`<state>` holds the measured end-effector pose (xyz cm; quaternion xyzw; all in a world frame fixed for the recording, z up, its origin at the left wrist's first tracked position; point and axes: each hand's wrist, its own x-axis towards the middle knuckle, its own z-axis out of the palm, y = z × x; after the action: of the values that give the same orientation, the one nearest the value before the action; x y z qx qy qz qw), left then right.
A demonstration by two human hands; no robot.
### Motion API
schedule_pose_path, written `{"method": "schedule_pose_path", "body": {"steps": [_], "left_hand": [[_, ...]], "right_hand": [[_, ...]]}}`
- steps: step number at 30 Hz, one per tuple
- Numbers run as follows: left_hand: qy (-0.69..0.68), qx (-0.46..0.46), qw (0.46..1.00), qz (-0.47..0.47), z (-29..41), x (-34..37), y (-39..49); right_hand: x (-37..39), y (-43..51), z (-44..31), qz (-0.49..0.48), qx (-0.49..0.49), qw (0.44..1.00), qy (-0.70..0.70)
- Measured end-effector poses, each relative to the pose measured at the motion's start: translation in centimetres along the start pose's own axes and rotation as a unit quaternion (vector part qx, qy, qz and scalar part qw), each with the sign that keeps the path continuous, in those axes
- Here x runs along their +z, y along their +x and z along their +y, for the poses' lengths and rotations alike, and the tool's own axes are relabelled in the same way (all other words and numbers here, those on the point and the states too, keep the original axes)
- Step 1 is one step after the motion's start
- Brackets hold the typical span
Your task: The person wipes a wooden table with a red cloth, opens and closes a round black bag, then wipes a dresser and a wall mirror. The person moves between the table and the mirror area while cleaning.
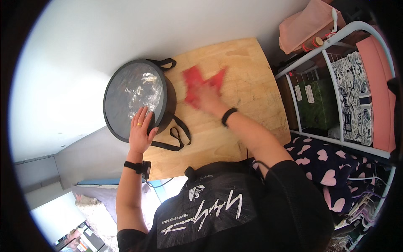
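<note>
A round black box [119,104] with a clear window in its lid and black ribbon straps stands at the left of a wooden tabletop [252,94]. My left hand [141,129], with a ring on one finger, rests on the box's near edge, fingers over the lid and thumb apart at the side. Right of the box, my right hand [207,97] presses a red cloth [192,77] on the wood. That hand and the cloth are blurred, and its fingertips are hard to make out. A loop of black ribbon [181,132] lies on the table between the two arms.
A pale wall [201,22] borders the table's far side. At the right stands a white metal rack [337,91] with boxes and a pink bag [305,25]. Dark fabric with pink hearts [327,176] hangs near the table's right corner. Bedding [100,201] shows at the lower left.
</note>
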<state>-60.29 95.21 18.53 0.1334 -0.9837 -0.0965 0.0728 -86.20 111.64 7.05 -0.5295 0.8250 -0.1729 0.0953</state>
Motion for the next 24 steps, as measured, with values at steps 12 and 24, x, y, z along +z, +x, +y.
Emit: {"method": "schedule_pose_path", "body": {"steps": [12,24], "left_hand": [[0.007,-0.008,1.0,-0.001,0.0,-0.1,0.4],[0.008,-0.003,1.0,-0.003,-0.1,-0.1,0.7]], "right_hand": [[-5.3,4.9,16.7,0.048,0.177,0.981,-0.06],[-2.8,6.8,9.7,-0.006,0.109,0.993,0.038]]}}
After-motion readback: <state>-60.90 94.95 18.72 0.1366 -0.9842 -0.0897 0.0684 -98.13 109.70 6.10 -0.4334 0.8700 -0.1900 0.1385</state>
